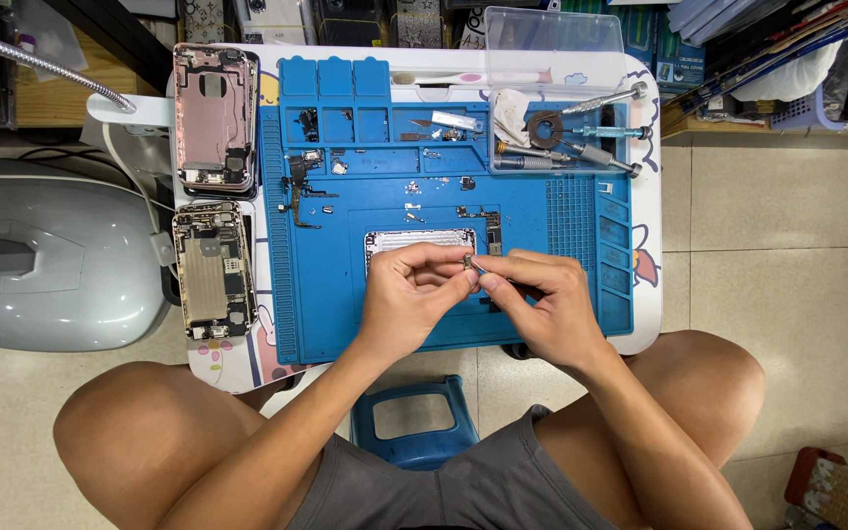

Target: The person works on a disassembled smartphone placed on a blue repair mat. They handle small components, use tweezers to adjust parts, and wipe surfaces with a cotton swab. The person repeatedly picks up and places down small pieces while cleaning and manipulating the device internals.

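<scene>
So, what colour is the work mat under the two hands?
Blue: the work mat shows clearly in the head view, the only one.

The blue work mat (345,285) looks like matt, rubbery plastic, laid on a smooth, glossy white desk (645,196). Two opened phone housings (214,118) show brushed metal, one pinkish, one golden, and the screwdrivers (591,155) have shiny metal shafts. A clear plastic tray (554,44) looks glossy; the floor tiles (787,265) have a smooth, dull sheen.
</scene>
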